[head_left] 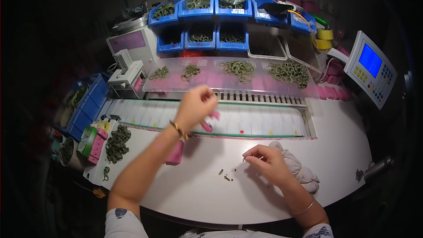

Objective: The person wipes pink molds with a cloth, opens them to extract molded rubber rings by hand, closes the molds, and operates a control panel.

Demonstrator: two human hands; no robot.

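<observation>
My left hand (197, 104) is raised over the near edge of a long white channel (260, 121) with green edging. Its fingers are curled, and a blurred pink piece (207, 126) pokes out below them. Lower on the white table, a pink block (175, 153) lies partly behind my left forearm. My right hand (266, 163) hovers at centre right, thumb and fingertips pinched together on a tiny dark bit too small to name. Several small dark scraps (226, 177) are scattered on the table left of it. A crumpled pale cloth (297, 167) rests beside my right hand.
Green rings (238, 71) lie in piles on a translucent sheet behind the channel. More fill blue bins (198, 3) at the back. Another ring pile (118, 144) sits at left, near a pink strip (97, 146). A keypad display (370, 68) stands at right.
</observation>
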